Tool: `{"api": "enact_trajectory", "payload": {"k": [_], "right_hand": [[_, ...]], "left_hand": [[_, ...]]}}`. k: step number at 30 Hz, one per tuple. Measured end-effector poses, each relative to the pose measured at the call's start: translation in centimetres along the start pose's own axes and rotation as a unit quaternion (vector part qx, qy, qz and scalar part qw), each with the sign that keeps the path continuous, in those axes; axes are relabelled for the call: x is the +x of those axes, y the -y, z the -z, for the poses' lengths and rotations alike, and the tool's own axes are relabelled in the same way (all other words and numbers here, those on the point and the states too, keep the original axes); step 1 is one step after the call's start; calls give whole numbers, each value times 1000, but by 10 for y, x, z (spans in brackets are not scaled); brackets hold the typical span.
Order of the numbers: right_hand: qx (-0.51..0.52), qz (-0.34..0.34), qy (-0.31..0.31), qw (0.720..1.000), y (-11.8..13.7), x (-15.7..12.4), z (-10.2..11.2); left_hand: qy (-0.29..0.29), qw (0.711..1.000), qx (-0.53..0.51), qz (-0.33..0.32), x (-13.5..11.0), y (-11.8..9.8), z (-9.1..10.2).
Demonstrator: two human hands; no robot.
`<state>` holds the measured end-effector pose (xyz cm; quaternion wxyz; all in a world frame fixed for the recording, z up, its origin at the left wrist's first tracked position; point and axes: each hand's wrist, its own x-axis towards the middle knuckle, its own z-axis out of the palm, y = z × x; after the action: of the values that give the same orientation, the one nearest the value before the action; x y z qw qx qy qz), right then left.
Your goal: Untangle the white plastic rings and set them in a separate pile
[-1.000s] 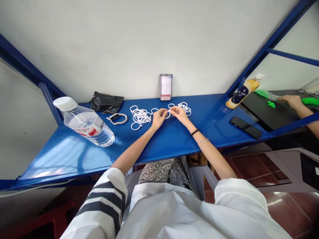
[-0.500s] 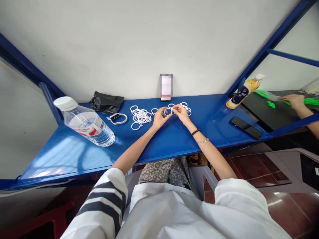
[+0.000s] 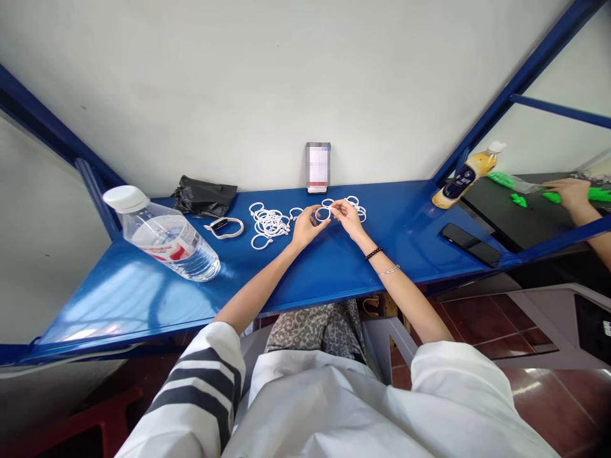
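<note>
Between both hands I hold a white plastic ring (image 3: 323, 220) a little above the blue table (image 3: 305, 273). The fingers of my left hand (image 3: 307, 227) curl round its left side. My right hand (image 3: 347, 217) pinches its right side with thumb and fingertips. To the left of my left hand lies a tangled pile of white rings (image 3: 271, 223), with small knobs showing on some of them. Several more white rings (image 3: 356, 205) rest behind and beside my right hand, which partly hides them.
A phone (image 3: 318, 168) leans upright against the wall. Leftward are a water bottle (image 3: 167, 238), a wristband (image 3: 225, 227) and a black plastic bag (image 3: 205, 196). Rightward are a drink bottle (image 3: 465, 178) and a dark phone (image 3: 470, 245). Another person's hand (image 3: 569, 191) touches green pieces (image 3: 599, 194) on a black table.
My hands stay almost where they were, holding the same ring, with only a slight shift of the right fingers. The other person's hand has moved slightly to the right.
</note>
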<state>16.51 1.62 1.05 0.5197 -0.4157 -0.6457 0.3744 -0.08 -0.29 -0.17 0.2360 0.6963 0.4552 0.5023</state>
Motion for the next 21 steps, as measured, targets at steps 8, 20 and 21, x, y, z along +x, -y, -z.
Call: {"api": "enact_trajectory", "payload": {"k": [8,20,21], "right_hand": [[14,8,2,1000,0,0,0],[16,-3,6,1000,2,-2,-1],[15,-5,9,1000,2,-2,-1]], "left_hand": [[3,1000,2,6,0,-3,2],[-7,1000,-24,11,0,-1,1],[-8,1000,-25,11,0,-1,1]]}}
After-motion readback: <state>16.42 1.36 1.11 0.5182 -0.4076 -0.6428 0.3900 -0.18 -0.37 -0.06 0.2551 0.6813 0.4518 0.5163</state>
